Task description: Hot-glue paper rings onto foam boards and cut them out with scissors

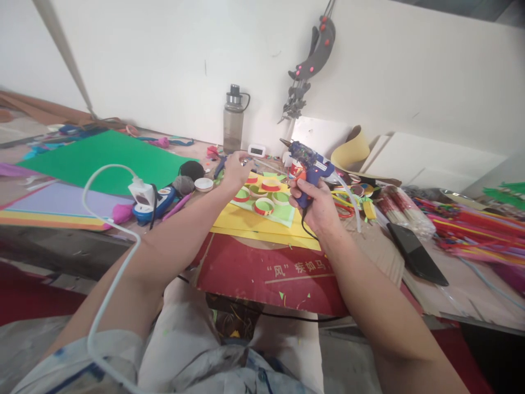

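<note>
My right hand (pixel 318 205) is wrapped round the handle of a blue hot glue gun (pixel 311 161), raised with its nozzle toward the upper left. A clear glue stick (pixel 348 191) sticks out of its back end. My left hand (pixel 237 171) reaches over the far side of the work area, fingers bent together near a small white digital clock (pixel 257 150). Something small and shiny shows at its fingertips, too small to name. Between my hands, several red-and-yellow paper rings (pixel 264 206) stand on a light green sheet (pixel 286 216) over yellow sheets (pixel 229 221).
A water bottle (pixel 233 123) stands by the wall. To the left lie a green sheet (pixel 110 158) and a blue power strip (pixel 158 205) with a charger, its white cable crossing my left arm. To the right are a black phone (pixel 416 254) and pipe cleaners (pixel 476 227).
</note>
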{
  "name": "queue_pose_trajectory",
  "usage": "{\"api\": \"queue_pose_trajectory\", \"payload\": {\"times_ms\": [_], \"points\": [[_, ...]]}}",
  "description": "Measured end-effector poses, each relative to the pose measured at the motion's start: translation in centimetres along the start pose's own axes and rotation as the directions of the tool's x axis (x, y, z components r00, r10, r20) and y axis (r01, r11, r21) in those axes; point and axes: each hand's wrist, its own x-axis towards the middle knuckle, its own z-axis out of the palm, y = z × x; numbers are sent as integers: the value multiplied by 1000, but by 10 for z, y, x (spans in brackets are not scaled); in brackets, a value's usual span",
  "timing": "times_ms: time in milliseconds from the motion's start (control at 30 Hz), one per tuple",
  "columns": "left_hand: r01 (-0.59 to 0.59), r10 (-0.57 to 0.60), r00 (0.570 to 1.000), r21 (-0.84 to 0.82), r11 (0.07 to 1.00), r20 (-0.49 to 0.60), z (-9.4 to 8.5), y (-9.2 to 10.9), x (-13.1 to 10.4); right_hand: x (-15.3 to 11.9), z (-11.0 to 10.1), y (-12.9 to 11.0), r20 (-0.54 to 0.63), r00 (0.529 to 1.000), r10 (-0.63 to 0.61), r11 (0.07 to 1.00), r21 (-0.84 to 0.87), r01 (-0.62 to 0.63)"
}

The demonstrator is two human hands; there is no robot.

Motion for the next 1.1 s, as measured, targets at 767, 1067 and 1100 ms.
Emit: {"api": "queue_pose_trajectory", "payload": {"times_ms": [767, 1067, 1100], "points": [[232, 190, 661, -439, 868, 725, 12, 46, -46, 4, -2, 8, -105, 982, -157, 985, -83, 149], [309, 134, 642, -415, 856, 755, 10, 49, -48, 1, 3, 8, -91, 988, -127, 988, -97, 118], [295, 140, 644, -412, 862, 752, 10, 49, -47, 1, 3, 8, -88, 988, -127, 988, -103, 118]]}}
